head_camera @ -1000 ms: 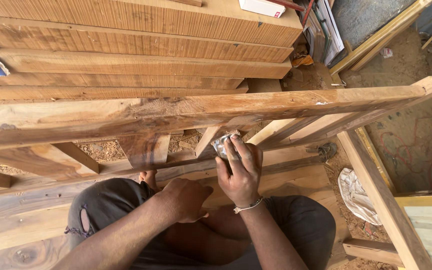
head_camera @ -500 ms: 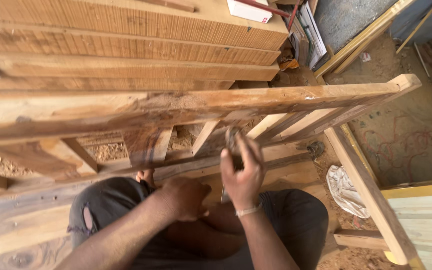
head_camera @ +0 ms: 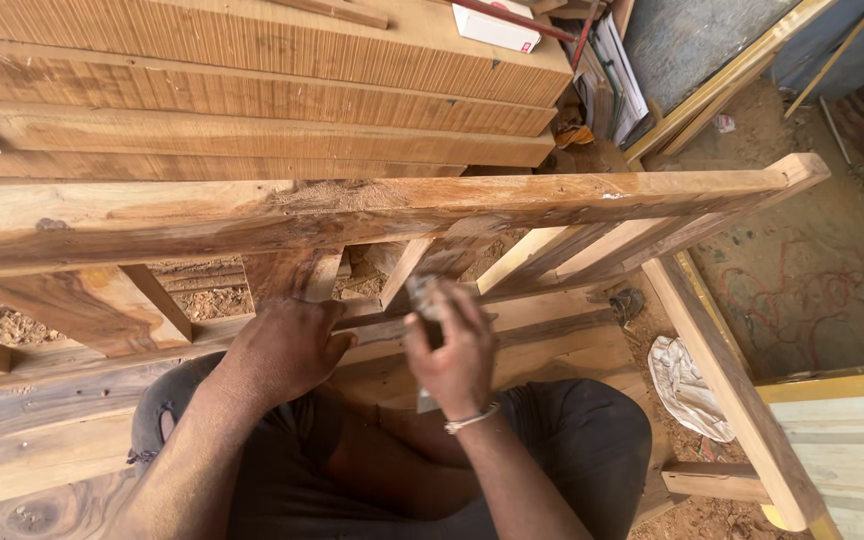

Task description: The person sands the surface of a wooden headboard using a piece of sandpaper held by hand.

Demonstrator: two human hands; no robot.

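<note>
Dark grey trousers (head_camera: 572,440) torn at one knee, thin silver bracelet (head_camera: 472,420) on bare right wrist.

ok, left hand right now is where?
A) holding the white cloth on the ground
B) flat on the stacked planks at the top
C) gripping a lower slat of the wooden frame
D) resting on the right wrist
C: the left hand is closed over a lower slat of the wooden frame, beside the right hand, which holds a small piece of sandpaper.
</note>
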